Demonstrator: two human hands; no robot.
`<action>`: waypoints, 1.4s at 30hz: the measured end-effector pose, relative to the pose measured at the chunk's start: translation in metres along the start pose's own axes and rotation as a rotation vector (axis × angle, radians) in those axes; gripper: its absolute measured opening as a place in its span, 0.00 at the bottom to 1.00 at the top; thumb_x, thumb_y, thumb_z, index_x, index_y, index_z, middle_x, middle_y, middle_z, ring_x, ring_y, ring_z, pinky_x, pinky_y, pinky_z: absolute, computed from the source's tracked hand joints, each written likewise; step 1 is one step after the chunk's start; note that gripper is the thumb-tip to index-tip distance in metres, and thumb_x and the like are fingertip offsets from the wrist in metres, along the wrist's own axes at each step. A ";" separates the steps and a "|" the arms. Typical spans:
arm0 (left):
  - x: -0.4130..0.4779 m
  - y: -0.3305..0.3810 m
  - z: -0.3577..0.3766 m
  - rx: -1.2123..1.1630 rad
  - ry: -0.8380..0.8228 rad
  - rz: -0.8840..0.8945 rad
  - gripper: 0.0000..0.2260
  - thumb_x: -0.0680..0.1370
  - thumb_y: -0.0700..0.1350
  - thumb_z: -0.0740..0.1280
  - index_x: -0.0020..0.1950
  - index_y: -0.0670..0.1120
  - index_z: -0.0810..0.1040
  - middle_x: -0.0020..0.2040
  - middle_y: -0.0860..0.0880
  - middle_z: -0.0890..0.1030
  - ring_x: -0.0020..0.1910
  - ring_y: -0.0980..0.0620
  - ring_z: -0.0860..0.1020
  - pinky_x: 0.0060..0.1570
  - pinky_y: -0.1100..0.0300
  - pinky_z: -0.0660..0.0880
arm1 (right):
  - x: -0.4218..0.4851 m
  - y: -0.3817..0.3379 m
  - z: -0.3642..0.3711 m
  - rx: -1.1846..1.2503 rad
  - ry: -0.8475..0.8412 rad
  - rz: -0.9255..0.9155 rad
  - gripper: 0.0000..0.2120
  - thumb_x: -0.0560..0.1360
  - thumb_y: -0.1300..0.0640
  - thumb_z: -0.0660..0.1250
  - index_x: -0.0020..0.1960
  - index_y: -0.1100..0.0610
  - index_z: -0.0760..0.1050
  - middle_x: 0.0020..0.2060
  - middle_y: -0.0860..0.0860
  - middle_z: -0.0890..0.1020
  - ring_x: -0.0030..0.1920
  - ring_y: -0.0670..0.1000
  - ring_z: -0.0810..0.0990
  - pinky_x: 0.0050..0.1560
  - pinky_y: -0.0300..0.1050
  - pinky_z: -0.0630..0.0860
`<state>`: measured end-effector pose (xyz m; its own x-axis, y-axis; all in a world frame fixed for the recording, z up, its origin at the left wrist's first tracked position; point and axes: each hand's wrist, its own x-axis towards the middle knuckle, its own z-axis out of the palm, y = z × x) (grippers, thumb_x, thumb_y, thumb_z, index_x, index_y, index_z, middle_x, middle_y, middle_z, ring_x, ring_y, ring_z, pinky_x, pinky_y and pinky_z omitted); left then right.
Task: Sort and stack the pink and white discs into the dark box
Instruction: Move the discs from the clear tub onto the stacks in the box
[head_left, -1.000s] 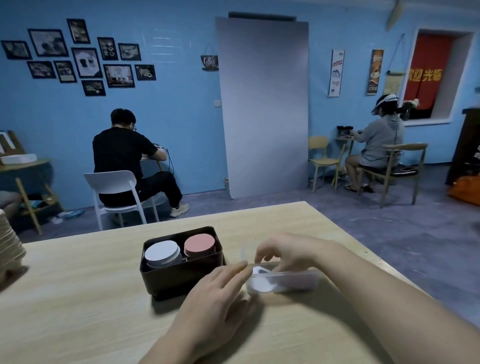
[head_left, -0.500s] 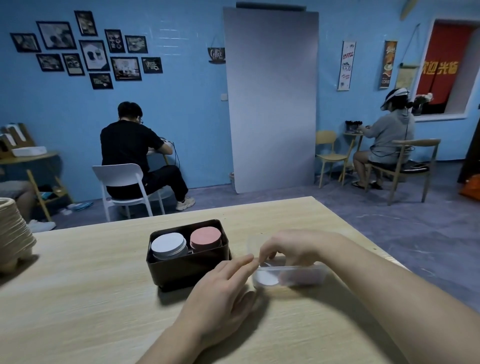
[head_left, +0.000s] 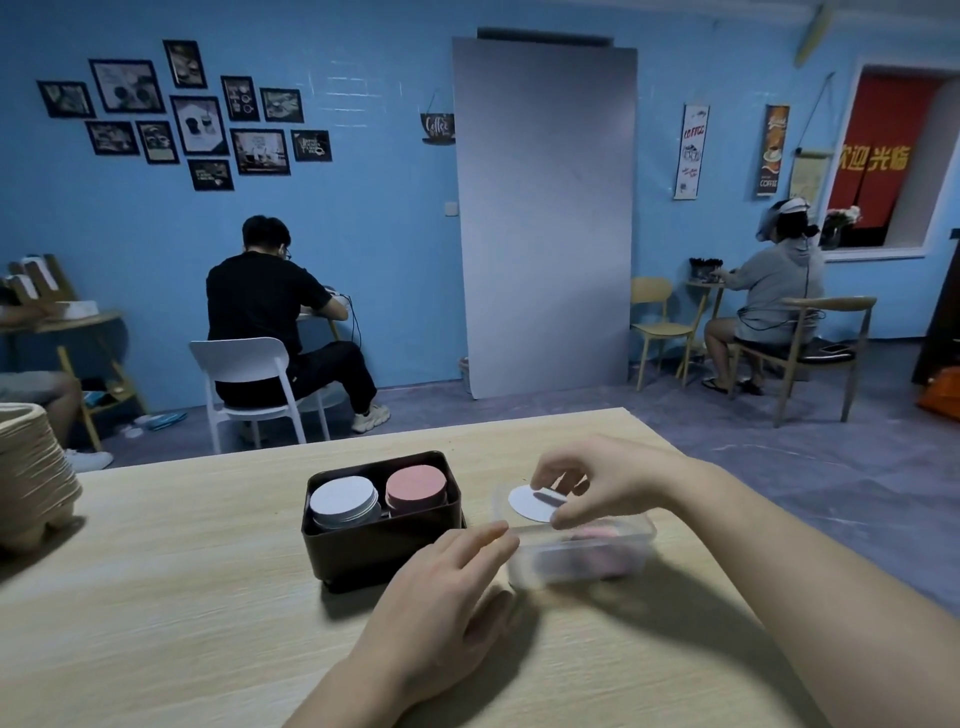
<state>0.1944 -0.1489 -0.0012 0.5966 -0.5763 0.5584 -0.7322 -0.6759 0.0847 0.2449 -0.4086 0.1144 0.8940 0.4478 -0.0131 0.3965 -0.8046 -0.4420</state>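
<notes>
Above the clear tub (head_left: 576, 558), your right hand (head_left: 597, 480) pinches a white disc (head_left: 530, 503); your left hand (head_left: 441, 597) rests spread beside the dark box (head_left: 382, 545).

Box (head_left: 384, 551): I see it mid-table (head_left: 156, 597), toward the far edge.
In it: left stack (head_left: 343, 501) and right stack (head_left: 415, 486), side by side.
Tub (head_left: 582, 558): just right of the box.

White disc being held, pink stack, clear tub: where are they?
white disc (head_left: 522, 504), head view, its bare left half.
pink stack (head_left: 415, 480), head view, top disc's face.
clear tub (head_left: 576, 560), head view, front wall.
</notes>
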 end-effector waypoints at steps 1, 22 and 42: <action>0.000 0.000 -0.003 0.004 0.003 -0.001 0.22 0.80 0.56 0.64 0.73 0.54 0.71 0.73 0.56 0.72 0.67 0.53 0.74 0.60 0.58 0.76 | -0.001 -0.003 -0.001 0.024 0.038 -0.012 0.16 0.71 0.52 0.77 0.57 0.46 0.80 0.52 0.39 0.81 0.52 0.38 0.80 0.50 0.34 0.78; -0.084 -0.094 -0.077 0.191 0.178 -0.148 0.20 0.77 0.49 0.65 0.69 0.48 0.78 0.67 0.52 0.78 0.63 0.49 0.77 0.61 0.56 0.75 | 0.098 -0.133 0.064 -0.145 0.242 -0.157 0.10 0.70 0.41 0.71 0.45 0.46 0.77 0.38 0.42 0.78 0.42 0.45 0.76 0.45 0.46 0.76; -0.092 -0.094 -0.073 0.106 0.219 -0.180 0.20 0.78 0.51 0.65 0.70 0.49 0.76 0.68 0.53 0.76 0.65 0.51 0.76 0.61 0.55 0.76 | 0.140 -0.140 0.108 -0.205 0.248 -0.202 0.09 0.75 0.39 0.69 0.46 0.44 0.78 0.43 0.42 0.76 0.46 0.45 0.75 0.47 0.45 0.75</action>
<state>0.1839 0.0014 -0.0002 0.6204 -0.3380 0.7077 -0.5756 -0.8092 0.1180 0.2922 -0.1912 0.0775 0.8071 0.5175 0.2841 0.5808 -0.7823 -0.2250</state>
